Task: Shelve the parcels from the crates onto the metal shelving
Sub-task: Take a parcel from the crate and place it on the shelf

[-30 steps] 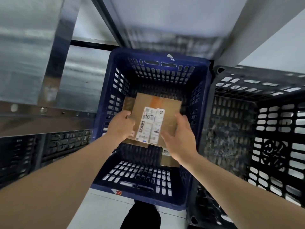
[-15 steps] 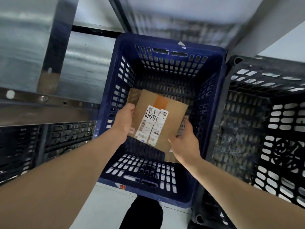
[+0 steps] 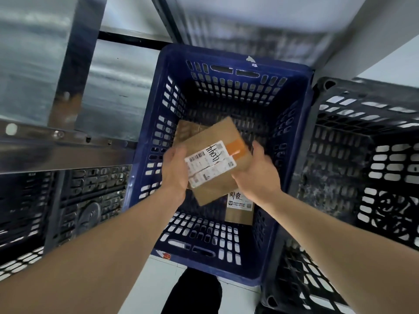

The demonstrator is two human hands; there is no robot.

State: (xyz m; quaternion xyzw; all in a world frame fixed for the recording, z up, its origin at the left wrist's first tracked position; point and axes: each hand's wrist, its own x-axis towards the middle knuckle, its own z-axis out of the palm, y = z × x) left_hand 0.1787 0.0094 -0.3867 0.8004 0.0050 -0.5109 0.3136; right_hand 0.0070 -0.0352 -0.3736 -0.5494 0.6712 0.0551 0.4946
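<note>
You have the cardboard parcel (image 3: pixel 210 165) held between both hands above the inside of the blue crate (image 3: pixel 301 141), tilted so its white shipping label faces up at you. Your left hand (image 3: pixel 175 171) grips the near-left edge with the fingers wrapped under it, and your right hand (image 3: pixel 256 175) clamps the right side by the orange tape, thumb on top. Keep that two-sided hold and bring the parcel straight up past the crate rim before you swing it left, because the perforated walls stand close around it and a corner could catch. Level it as it clears, so the label stays readable when it lands. The metal shelving (image 3: pixel 68 152) sits just to your left, its front lip running beside the crate, so I judge the move to be short and sideways; slide the parcel in flat rather than dropping it. At least one more parcel (image 3: pixel 239 208) lies on the crate floor below your right wrist, and a brown shape behind the held one may be another, though the blur there makes that uncertain. The black crate (image 3: pixel 362 155) to your right shows no parcels from this angle.
</note>
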